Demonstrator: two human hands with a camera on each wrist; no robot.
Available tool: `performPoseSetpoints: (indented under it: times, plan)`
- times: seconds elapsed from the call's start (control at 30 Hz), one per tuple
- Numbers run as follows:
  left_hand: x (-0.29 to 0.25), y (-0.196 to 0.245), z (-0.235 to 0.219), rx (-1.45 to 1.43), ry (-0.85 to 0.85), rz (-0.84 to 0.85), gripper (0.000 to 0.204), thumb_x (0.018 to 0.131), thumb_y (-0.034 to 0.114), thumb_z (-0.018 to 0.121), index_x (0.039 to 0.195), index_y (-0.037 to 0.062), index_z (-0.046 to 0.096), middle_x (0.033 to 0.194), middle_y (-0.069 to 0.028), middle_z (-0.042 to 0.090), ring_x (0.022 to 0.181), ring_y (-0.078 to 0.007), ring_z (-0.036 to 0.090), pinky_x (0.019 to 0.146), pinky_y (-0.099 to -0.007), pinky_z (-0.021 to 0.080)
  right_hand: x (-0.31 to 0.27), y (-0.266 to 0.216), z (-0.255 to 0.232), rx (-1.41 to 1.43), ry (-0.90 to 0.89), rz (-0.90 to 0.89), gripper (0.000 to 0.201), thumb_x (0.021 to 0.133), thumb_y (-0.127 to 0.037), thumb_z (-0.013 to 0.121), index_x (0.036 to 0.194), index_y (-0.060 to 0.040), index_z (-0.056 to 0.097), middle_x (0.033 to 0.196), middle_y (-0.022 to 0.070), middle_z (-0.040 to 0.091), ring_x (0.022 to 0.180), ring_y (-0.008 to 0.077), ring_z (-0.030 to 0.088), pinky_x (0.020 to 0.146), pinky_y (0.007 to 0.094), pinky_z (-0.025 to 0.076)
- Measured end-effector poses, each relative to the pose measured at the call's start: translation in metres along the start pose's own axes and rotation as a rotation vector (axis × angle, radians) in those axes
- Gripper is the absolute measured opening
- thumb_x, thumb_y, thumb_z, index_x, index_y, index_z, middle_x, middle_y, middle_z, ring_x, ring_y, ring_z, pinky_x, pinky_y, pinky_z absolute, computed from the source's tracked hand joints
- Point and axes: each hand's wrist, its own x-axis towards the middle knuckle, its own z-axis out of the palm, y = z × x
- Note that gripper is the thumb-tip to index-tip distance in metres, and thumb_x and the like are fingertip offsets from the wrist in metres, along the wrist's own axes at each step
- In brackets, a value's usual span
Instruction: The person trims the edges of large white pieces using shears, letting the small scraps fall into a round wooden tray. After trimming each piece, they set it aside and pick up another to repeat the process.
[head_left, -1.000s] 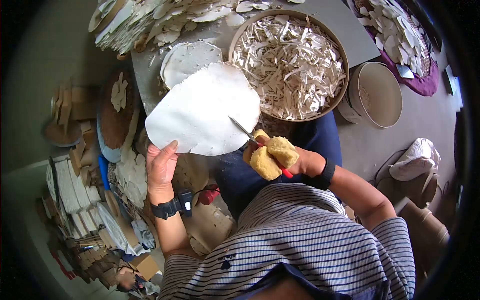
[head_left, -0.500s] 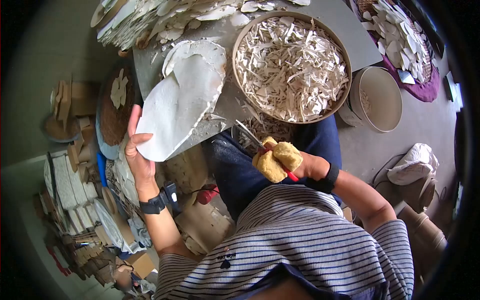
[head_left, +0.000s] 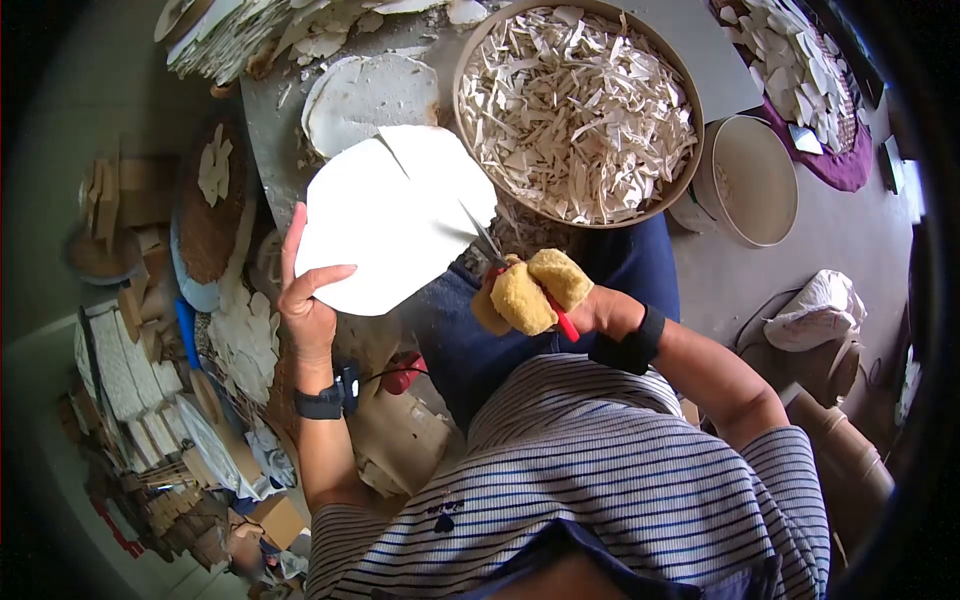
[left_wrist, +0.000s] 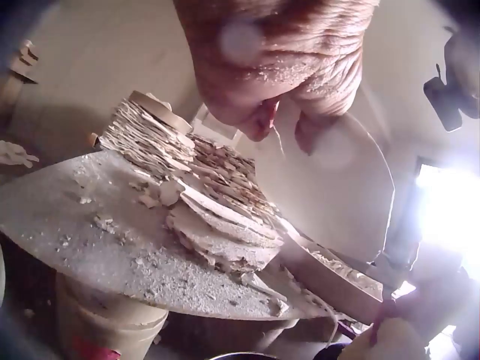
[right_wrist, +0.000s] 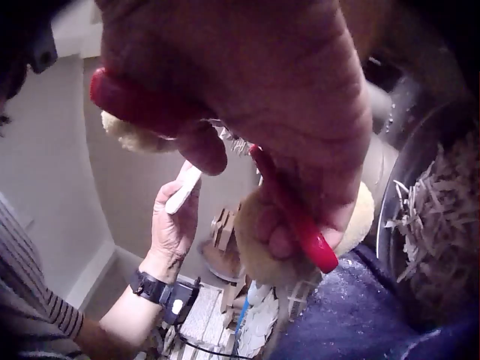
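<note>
Appears to be trimming white sheet (head_left: 395, 230) | pinches it in left hand (head_left: 308, 308), near round scrap tray (head_left: 698, 115) | grips scissors (head_left: 490, 244) in right hand (head_left: 605, 312) | cannot confirm blade contact through glare | likely calls next for cutting along rim

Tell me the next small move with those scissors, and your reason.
Probably close the scissors on the white sheet, since they overlap its right side, the red handles stand apart in the right hand, and the left hand holds the opposite side.
</note>
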Motion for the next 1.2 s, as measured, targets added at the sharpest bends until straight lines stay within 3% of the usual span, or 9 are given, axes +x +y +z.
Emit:
performPoseSetpoints:
  times: [0.07,0.17,0.3,0.33,0.43,0.7,0.97,1.07,1.2]
  plan:
    - [-0.003,-0.007,-0.004,0.189,-0.042,-0.004,0.027,0.075,-0.005,0.056,0.094,0.0121,0.064,0.135,-0.0131,0.036,0.123,-0.0283,0.037,0.098,-0.0382,0.038,0.005,0.004,0.004,0.000,-0.027,-0.026,0.031,0.084,-0.014,0.056,0.113,-0.0051,0.050,0.114,0.0107,0.053,0.107,0.0234,0.050,0.095,0.0316,0.037]
    - [-0.016,-0.001,0.010,-0.574,0.248,-0.557,0.033,0.086,0.007,0.047,0.118,0.0091,0.050,0.131,-0.0118,0.041,0.117,-0.0265,0.044,0.095,-0.0381,0.040,0.003,-0.025,-0.002,-0.385,-0.062,-0.123,0.031,0.082,-0.013,0.057,0.111,-0.0038,0.050,0.112,0.0125,0.054,0.105,0.0255,0.051,0.092,0.0321,0.039]
    - [-0.030,0.016,0.037,-1.116,0.608,-0.679,0.043,0.093,0.031,0.032,0.129,0.0076,0.035,0.125,-0.0097,0.047,0.110,-0.0236,0.050,0.087,-0.0378,0.046,0.004,0.012,0.006,-0.072,-0.065,0.054,0.027,0.091,-0.016,0.047,0.116,-0.0087,0.042,0.117,0.0048,0.047,0.109,0.0147,0.047,0.098,0.0264,0.034]
    - [-0.031,0.021,0.045,-1.027,0.617,-0.768,0.042,0.092,0.029,0.036,0.128,0.0078,0.035,0.123,-0.0113,0.047,0.103,-0.0238,0.054,0.076,-0.0367,0.052,0.005,0.017,0.010,-0.054,-0.045,0.085,0.026,0.091,-0.014,0.047,0.115,-0.0098,0.041,0.117,0.0035,0.046,0.108,0.0129,0.046,0.097,0.0254,0.035]
    - [-0.029,0.034,0.061,-0.571,0.566,-0.726,0.051,0.085,0.008,0.052,0.128,0.0078,0.025,0.113,-0.0150,0.046,0.083,-0.0219,0.058,0.059,-0.0296,0.055,0.010,0.002,0.012,-0.160,-0.076,-0.006,0.036,0.086,-0.008,0.054,0.118,-0.0093,0.038,0.116,0.0043,0.046,0.107,0.0138,0.047,0.096,0.0261,0.036]
    - [-0.015,0.021,0.052,-0.581,0.518,-0.728,0.053,0.082,0.005,0.054,0.127,0.0113,0.026,0.113,-0.0117,0.047,0.082,-0.0197,0.058,0.061,-0.0281,0.054,0.022,0.010,0.022,-0.046,0.017,0.016,0.040,0.088,-0.004,0.048,0.126,-0.0052,0.036,0.116,0.0085,0.049,0.108,0.0203,0.050,0.096,0.0338,0.040]
    - [-0.007,-0.010,0.039,-0.715,0.435,-0.724,0.054,0.082,0.003,0.054,0.126,0.0113,0.023,0.113,-0.0132,0.045,0.085,-0.0200,0.057,0.060,-0.0297,0.056,0.057,-0.033,0.009,-0.463,-0.161,-0.071,0.040,0.084,-0.020,0.057,0.120,-0.0087,0.046,0.119,0.0102,0.050,0.111,0.0232,0.048,0.098,0.0322,0.035]
    - [-0.004,-0.005,0.046,-0.718,0.435,-0.725,0.053,0.082,0.003,0.054,0.124,0.0112,0.023,0.113,-0.0126,0.045,0.085,-0.0203,0.057,0.061,-0.0300,0.057,0.067,-0.046,0.020,-0.300,0.046,-0.028,0.024,0.080,-0.010,0.052,0.101,-0.0013,0.058,0.098,0.0155,0.059,0.093,0.0305,0.055,0.083,0.0350,0.043]
    - [-0.002,-0.010,0.044,-0.713,0.439,-0.726,0.051,0.082,0.004,0.055,0.123,0.0110,0.024,0.112,-0.0128,0.046,0.082,-0.0205,0.058,0.061,-0.0297,0.056,0.075,-0.042,0.015,-0.559,0.053,-0.208,0.021,0.080,-0.010,0.052,0.098,-0.0016,0.058,0.097,0.0156,0.060,0.091,0.0298,0.057,0.080,0.0350,0.044]
